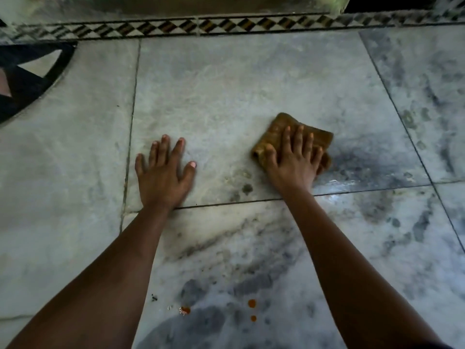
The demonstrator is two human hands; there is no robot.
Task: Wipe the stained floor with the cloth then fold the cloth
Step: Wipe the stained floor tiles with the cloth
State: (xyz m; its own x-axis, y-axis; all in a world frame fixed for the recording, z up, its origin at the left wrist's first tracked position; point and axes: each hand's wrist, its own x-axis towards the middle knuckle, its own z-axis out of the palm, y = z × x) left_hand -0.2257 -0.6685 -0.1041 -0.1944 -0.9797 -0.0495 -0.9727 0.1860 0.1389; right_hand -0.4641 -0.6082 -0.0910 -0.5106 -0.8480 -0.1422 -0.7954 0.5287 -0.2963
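Single head-worn wide-angle view, looking forward and steeply down at marble floor [226, 96] from close above; forearms enter from bottom edge; patterned border strip [176, 26] along top.

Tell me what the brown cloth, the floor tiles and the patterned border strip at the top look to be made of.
Cloth: a soft woven fabric, probably cotton towelling; ribbed, matt, bunched under the right hand.
Floor tiles: likely polished marble or similar stone; grey veining, faint sheen, thin dark joints.
Border strip: seemingly inlaid stone or ceramic in black, white and brown diamonds; too blurred to tell which.
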